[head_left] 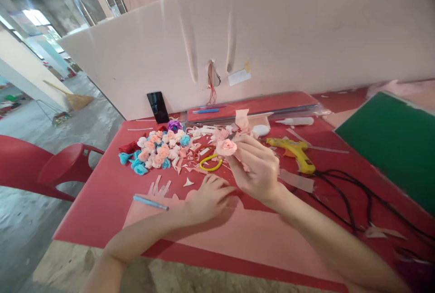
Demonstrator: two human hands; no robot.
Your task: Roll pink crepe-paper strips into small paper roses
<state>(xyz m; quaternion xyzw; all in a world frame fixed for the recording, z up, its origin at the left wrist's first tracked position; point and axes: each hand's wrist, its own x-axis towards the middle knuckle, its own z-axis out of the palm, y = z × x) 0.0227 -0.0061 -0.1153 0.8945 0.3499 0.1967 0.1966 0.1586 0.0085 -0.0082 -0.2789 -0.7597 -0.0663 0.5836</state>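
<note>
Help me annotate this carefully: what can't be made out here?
Head view:
Rose: back, hidden by the right hand.
Paper: patch under the left hand, which covers it.
White card: any print, too small.
Green board: right part, cut off by picture edge.

A dark phone (158, 107) stands tilted at the foot of a white partition (299, 35), where red wires (212, 89) hang from a hole (215, 77) near a pale label (239, 77). To the left, a red chair (66, 164) sits on the grey floor (27, 229); farther back, a broom (79, 100) rests beside a pale pillar (29, 65), with bright windows (36, 16) beyond.
</note>
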